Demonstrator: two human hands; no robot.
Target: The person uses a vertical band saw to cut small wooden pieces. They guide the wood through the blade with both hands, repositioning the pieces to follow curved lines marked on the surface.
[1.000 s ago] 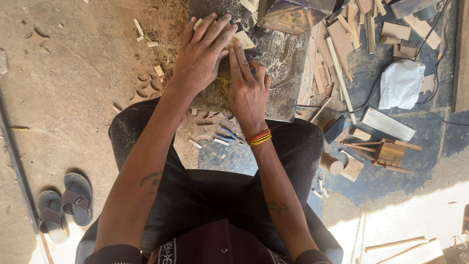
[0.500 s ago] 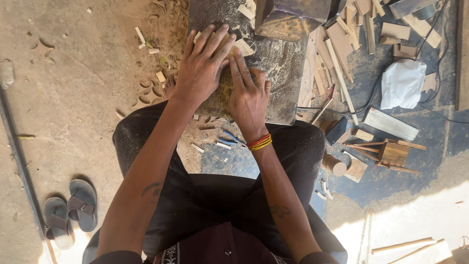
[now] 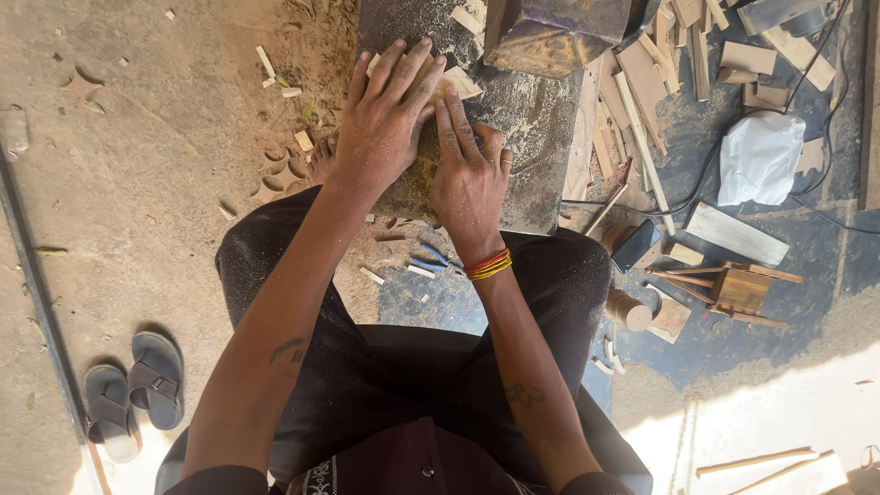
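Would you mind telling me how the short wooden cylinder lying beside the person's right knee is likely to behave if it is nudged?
The wooden cylinder lies on its side, so a nudge would probably set it rolling. It looks solid and stiff, unlikely to bend or crush. The ground around it is dusty and strewn with offcuts, and the small wooden frame sits close by, so it likely would not roll far.

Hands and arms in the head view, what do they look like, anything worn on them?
Both arms are bare to above the elbow and dusted with sawdust. The right hand has a ring and red and yellow thread bangles at the wrist. Each forearm bears a small dark tattoo. The left hand wears nothing.
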